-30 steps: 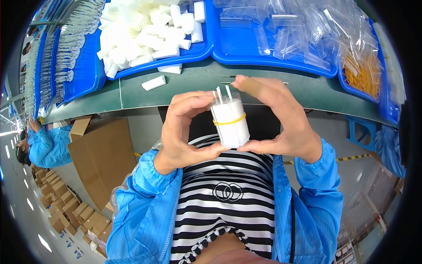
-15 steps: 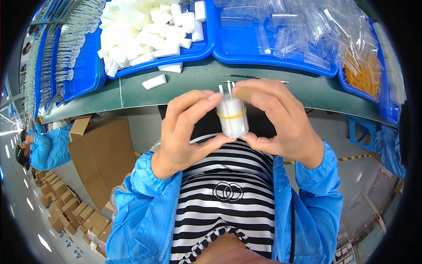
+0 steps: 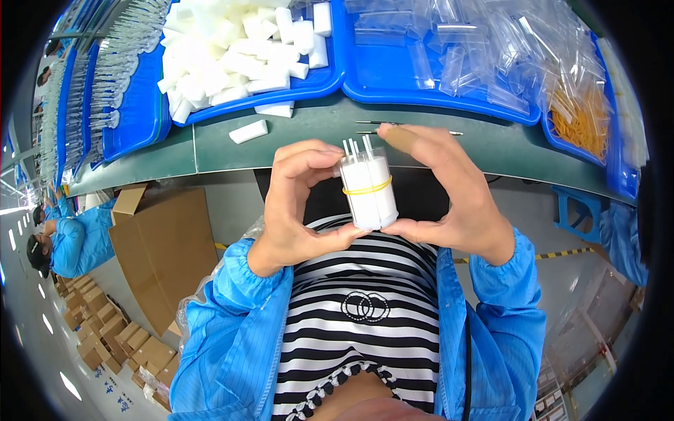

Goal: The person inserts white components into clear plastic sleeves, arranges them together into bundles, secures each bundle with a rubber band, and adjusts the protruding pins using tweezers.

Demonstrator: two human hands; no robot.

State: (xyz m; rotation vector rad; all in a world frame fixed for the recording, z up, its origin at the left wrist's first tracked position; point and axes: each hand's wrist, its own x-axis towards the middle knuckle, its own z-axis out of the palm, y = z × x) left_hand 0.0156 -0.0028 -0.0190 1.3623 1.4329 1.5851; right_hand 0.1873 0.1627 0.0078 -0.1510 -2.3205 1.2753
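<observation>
Between my hands stands a white foam bundle (image 3: 368, 200) in a clear plastic sleeve, with a yellow rubber band around its middle. Several thin white sticks (image 3: 357, 146) poke out of its top. My left hand (image 3: 295, 207) grips it, the thumb at the bottom and the fingertips at the upper left side. The thumb of my right hand (image 3: 456, 189) touches its lower right edge, while the other fingers spread apart, raised off its top. Just beyond those fingertips, thin dark pointed tools (image 3: 366, 132) that look like tweezers lie on the green table (image 3: 302, 144), partly hidden.
A blue tray (image 3: 330, 84) of white foam blocks stands at the back, beside a blue tray (image 3: 393, 95) of clear plastic sleeves. Yellow rubber bands (image 3: 579, 130) lie at the far right. One loose foam block (image 3: 248, 131) rests on the table. Cardboard boxes (image 3: 165, 252) stand at the left.
My right fingers have lifted off the top of the bundle and spread away. The bundle has turned and lowered slightly, still in my left hand.
</observation>
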